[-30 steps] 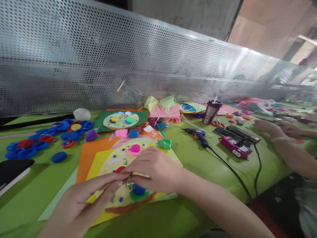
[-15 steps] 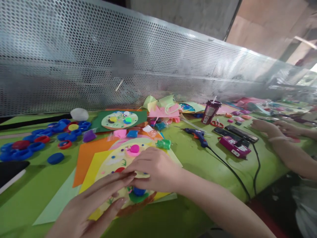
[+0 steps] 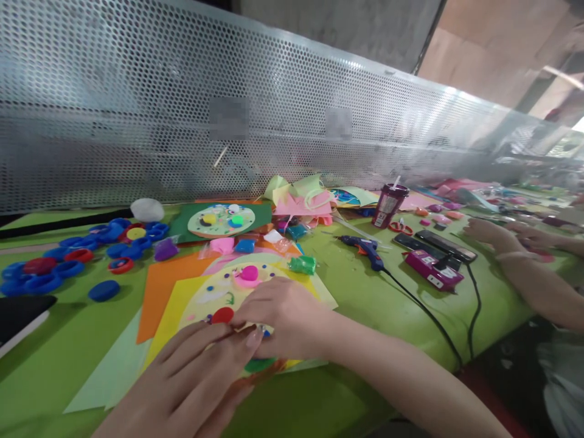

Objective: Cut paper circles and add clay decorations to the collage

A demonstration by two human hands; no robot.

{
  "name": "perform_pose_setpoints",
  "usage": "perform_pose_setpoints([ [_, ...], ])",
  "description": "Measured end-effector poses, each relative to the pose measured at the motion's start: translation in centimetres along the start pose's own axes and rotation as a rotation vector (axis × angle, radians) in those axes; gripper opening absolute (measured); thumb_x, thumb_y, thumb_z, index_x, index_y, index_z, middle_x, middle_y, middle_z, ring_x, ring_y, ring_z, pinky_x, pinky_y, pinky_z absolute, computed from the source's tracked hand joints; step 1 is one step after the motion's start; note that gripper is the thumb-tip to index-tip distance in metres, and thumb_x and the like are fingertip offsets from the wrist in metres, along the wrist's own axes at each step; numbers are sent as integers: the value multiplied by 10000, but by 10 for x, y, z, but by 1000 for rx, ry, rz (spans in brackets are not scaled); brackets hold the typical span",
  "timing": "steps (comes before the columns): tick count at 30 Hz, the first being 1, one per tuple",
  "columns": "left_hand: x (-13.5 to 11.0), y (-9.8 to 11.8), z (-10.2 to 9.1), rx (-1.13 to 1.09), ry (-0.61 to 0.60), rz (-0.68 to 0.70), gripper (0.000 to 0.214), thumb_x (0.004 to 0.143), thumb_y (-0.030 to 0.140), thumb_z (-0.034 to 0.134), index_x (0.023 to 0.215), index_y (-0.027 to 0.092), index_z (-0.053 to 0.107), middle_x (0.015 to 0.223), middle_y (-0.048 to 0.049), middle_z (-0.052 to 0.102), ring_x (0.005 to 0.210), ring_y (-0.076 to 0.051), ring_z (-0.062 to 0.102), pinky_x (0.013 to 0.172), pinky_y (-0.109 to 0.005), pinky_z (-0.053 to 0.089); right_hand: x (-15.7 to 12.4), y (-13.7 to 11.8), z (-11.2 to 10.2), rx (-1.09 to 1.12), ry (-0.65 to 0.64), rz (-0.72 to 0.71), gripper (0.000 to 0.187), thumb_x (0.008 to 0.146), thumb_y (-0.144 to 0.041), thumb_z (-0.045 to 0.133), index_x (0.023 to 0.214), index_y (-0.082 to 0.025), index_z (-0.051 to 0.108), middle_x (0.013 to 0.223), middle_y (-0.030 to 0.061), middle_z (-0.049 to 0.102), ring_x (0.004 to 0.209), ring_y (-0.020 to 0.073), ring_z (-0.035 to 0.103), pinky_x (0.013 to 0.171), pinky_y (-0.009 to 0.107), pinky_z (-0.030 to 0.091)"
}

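Note:
A round cream-coloured paper disc (image 3: pixel 201 304) lies on yellow sheets, decorated with small blue dots, a pink cap (image 3: pixel 249 273), a red cap (image 3: pixel 223 315) and a green patch (image 3: pixel 260 364). My right hand (image 3: pixel 285 316) rests over the disc's right part, its fingers curled down and close together; whatever sits beneath them is hidden. From the lower left reaches my left hand (image 3: pixel 196 377), fingers stretched out over the disc. Its fingertips meet those of my right hand, just below the red cap.
Blue and red bottle caps (image 3: pixel 68 261) spread at the left. Behind the disc lie another decorated disc (image 3: pixel 221 220) and clay packets (image 3: pixel 302 264). To the right are a glue gun (image 3: pixel 362 246), a cup (image 3: pixel 390 204), scissors (image 3: pixel 401 227), a power strip (image 3: pixel 433 269) and another person's arm (image 3: pixel 515 261).
My left hand has moved up and right, its fingers now covering the blue cap on the lower disc. My right hand has shifted slightly, showing more of the red cap.

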State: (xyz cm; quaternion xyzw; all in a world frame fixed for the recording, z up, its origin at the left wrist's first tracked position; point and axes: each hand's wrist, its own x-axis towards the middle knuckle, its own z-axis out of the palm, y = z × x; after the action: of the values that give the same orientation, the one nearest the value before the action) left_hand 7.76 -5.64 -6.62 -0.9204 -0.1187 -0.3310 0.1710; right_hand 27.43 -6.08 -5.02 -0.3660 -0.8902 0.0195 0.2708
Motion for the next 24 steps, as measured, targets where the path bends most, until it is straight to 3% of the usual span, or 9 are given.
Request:
perform_pose_setpoints([
  [5, 3, 3, 1, 15, -39, -74, 608, 891, 310, 418, 1426, 150, 180, 994, -58, 704, 955, -214, 631, 851, -322, 512, 4, -2, 2, -93, 16, 49, 134, 758, -316, 619, 704, -194, 634, 703, -20, 685, 660, 127, 588, 596, 238, 383],
  [10, 0, -2, -5, -115, -141, -313, 536, 870, 388, 426, 1349, 178, 308, 1114, -99, 662, 983, -206, 647, 761, -259, 562, 3, 6, -7, -125, 60, -3, 196, 805, -368, 626, 860, -182, 660, 798, 7, 707, 750, 138, 620, 671, 240, 395],
  [12, -1, 0, -7, -185, -164, -383, 554, 865, 383, 439, 1363, 206, 274, 1161, -94, 644, 997, -197, 647, 758, -244, 565, 4, 6, -8, -141, 61, -17, 188, 803, -343, 633, 891, -180, 660, 811, 11, 707, 771, 142, 621, 674, 243, 396],
  [17, 7, 9, -11, -410, -255, -516, 607, 856, 347, 471, 1386, 290, 181, 1223, -52, 619, 1067, -191, 614, 820, -286, 553, 6, 3, -4, -177, 48, 9, 236, 688, -385, 721, 700, -158, 659, 691, 14, 678, 647, 156, 599, 597, 263, 395],
  [22, 12, 7, -13, -419, -219, -584, 566, 880, 336, 434, 1379, 329, 168, 1250, -26, 604, 1133, -196, 568, 860, -313, 537, 3, 9, -6, -158, 115, -12, 187, 814, -338, 603, 813, -158, 656, 766, 36, 699, 717, 151, 618, 657, 250, 422],
  [24, 10, 7, -10, -362, -210, -525, 589, 874, 319, 442, 1391, 294, 162, 1245, -50, 606, 1105, -206, 588, 839, -313, 546, 5, 8, -6, -184, 107, -25, 167, 797, -320, 603, 759, -164, 649, 751, 34, 696, 720, 158, 619, 671, 259, 426],
])
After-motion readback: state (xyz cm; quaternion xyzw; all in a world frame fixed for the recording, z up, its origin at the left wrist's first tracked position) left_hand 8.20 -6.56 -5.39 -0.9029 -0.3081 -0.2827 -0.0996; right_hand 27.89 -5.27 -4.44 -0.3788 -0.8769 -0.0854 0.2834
